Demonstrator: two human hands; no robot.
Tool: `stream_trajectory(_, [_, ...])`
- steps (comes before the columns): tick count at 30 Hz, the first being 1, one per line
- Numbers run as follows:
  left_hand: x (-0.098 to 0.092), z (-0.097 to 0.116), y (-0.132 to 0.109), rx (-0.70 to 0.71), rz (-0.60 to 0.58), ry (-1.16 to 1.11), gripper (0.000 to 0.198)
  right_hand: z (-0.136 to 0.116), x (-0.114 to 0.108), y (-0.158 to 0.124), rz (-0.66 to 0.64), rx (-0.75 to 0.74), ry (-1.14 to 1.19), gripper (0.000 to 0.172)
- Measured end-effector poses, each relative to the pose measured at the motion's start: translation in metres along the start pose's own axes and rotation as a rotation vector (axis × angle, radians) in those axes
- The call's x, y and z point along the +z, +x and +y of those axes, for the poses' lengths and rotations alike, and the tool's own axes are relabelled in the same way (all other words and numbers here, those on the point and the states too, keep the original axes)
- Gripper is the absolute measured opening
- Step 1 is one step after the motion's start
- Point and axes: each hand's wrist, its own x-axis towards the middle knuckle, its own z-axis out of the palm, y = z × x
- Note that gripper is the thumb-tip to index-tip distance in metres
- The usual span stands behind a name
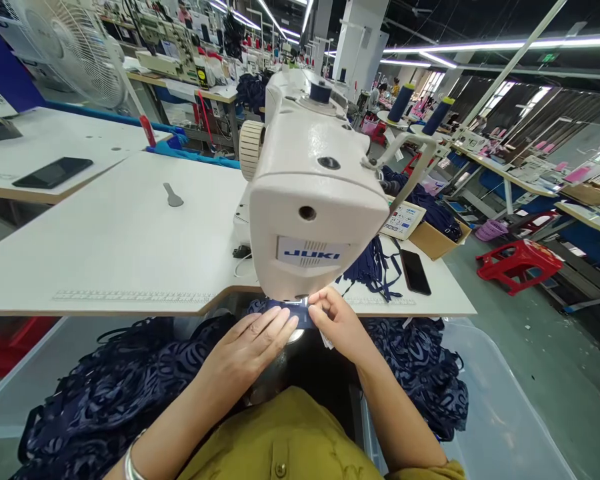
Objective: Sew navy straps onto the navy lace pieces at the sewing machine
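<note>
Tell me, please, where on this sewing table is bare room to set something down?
Free: the white table left of the sewing machine, around the small grey tool. Crowded: right of the machine, with navy straps, black phone, control panel.

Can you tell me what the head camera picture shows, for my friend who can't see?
Two hands, left hand and right hand, pinch a small navy fabric piece under a white sewing machine. Navy lace fabric fills bins below the white table.

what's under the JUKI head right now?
A navy fabric piece lies under the sewing machine head, pinned by the left hand and right hand. The head hides the needle and presser foot.
</note>
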Motion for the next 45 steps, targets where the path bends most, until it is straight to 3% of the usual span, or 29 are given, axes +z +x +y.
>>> stream_trajectory(5, [0.000, 0.003, -0.001, -0.135, 0.027, -0.110, 0.042, 0.001, -0.007, -0.001, 0.024, -0.131, -0.174, 0.019])
stream_trajectory(12, [0.000, 0.008, -0.003, -0.158, 0.045, -0.100, 0.044, 0.001, -0.004, 0.011, -0.026, -0.311, -0.392, 0.016])
stream_trajectory(19, [-0.003, 0.016, -0.001, -0.295, 0.033, -0.113, 0.042, -0.002, -0.001, 0.016, -0.005, -0.320, -0.448, 0.022])
stream_trajectory(45, [-0.004, 0.019, 0.002, -0.312, 0.025, -0.032, 0.045, 0.005, 0.003, 0.017, 0.065, -0.304, -0.478, 0.026])
